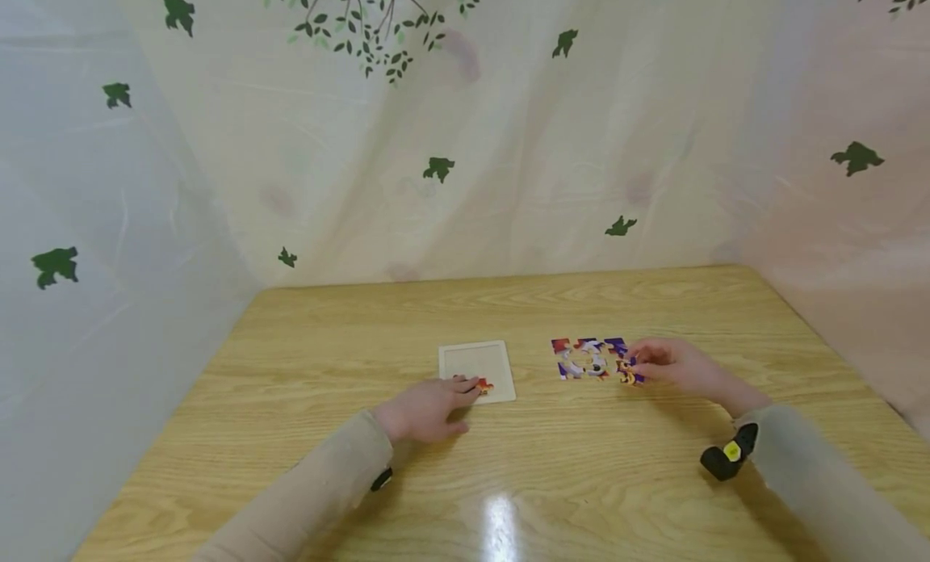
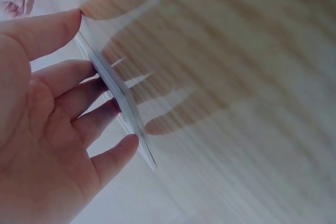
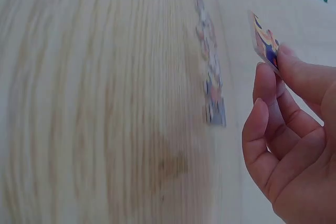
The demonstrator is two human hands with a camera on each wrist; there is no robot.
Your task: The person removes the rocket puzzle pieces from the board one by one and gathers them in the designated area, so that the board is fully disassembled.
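Note:
My left hand (image 1: pixel 430 410) rests on the near left part of a square, pale puzzle tray (image 1: pixel 509 375), fingers fairly straight. A red and orange puzzle piece (image 1: pixel 485 386) lies in the tray by those fingertips, partly covered. In the left wrist view, the fingertips touch the edge of the tray (image 2: pixel 126 103), seen edge-on. My right hand (image 1: pixel 686 374) pinches another puzzle piece (image 3: pixel 266 44), purple, yellow and orange, between thumb and fingers, raised off the table. It is at the right end of a group of loose puzzle pieces (image 1: pixel 579 371), purple, white and red.
Wood-grain table (image 1: pixel 349 328) lies under everything. The loose pieces are to the right of the tray. A pale curtain (image 1: pixel 508 142) with green birds and leafy branches hangs behind the table and along both sides.

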